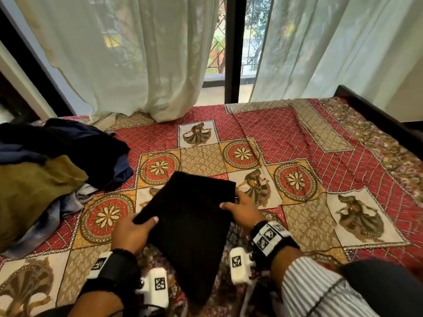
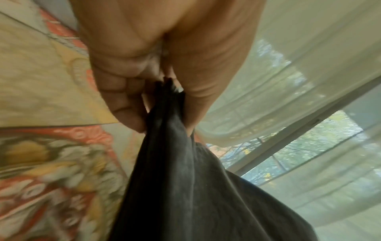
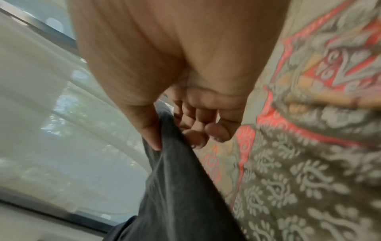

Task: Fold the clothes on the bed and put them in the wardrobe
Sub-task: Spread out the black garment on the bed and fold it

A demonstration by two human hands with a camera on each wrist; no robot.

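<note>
Pinching a folded black garment are both hands, left hand and right hand. It is hanging over the bed at lower centre.

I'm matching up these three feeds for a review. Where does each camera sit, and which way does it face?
Head: worn on the head, looking forward and down at the bed; both hands, the left hand and the right hand, hold a black cloth.
Left wrist: looks along the left hand at its grip on the black cloth, curtain beyond.
Right wrist: looks along the right hand at its pinch on the cloth, bedsheet beside.
Shared: all views show the black cloth.
</note>
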